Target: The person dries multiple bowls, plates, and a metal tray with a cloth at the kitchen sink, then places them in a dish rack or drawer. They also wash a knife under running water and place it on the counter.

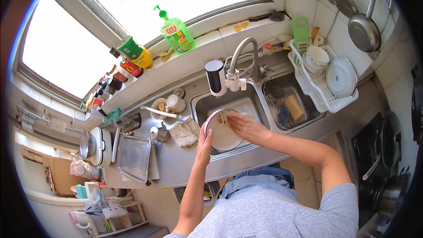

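A white bowl with a dark rim (226,138) is tilted over the left basin of a steel sink (198,105). My left hand (205,142) grips the bowl's left edge, thumb on the near side. My right hand (248,127) lies at the bowl's upper right with its fingers extended over the inside; a pale cloth or similar thing (223,118) shows by the fingertips, and whether the fingers press on it I cannot tell. Above the bowl stands a curved faucet (243,44) with a white and black water unit (215,77); no stream of water is visible.
Right of the basin, a wire rack (274,115) holds a yellow sponge (294,107). Beyond it stands a white dish rack (337,104) with bowls and plates. On the left lie a folded rag (185,133), a metal pitcher (159,133) and a metal tray (134,158). A green soap bottle (178,36) stands on the ledge.
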`<state>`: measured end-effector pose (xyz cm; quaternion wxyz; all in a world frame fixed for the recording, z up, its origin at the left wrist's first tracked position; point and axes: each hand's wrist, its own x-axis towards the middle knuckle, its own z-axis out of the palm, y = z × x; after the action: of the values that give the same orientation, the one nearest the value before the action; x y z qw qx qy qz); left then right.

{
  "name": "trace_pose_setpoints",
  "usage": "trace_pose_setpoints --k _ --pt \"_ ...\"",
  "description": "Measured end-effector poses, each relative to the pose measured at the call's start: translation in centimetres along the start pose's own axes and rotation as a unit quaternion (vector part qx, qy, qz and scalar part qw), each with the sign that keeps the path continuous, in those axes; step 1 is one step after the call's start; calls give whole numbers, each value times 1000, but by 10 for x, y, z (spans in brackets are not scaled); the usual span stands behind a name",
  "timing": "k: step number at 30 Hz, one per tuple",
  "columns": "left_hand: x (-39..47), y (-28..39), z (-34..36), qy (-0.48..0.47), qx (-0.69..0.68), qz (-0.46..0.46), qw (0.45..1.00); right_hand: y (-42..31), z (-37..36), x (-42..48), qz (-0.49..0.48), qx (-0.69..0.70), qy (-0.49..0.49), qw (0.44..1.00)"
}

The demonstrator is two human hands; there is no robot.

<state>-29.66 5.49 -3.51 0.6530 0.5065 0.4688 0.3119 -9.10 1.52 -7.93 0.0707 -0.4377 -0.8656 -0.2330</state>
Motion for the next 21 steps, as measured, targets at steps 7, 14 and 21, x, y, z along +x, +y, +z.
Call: trace_pose_setpoints --k 7,14,21 --pt "-5 3 21 36 -115 109 987 -46 -45 39 171 335 45 926" --pt "-7 15 -2 -16 -33 73 997 18 -16 14 -75 128 87 985" --pt "-8 -16 23 60 -143 129 979 -35 -55 33 83 358 88 926"
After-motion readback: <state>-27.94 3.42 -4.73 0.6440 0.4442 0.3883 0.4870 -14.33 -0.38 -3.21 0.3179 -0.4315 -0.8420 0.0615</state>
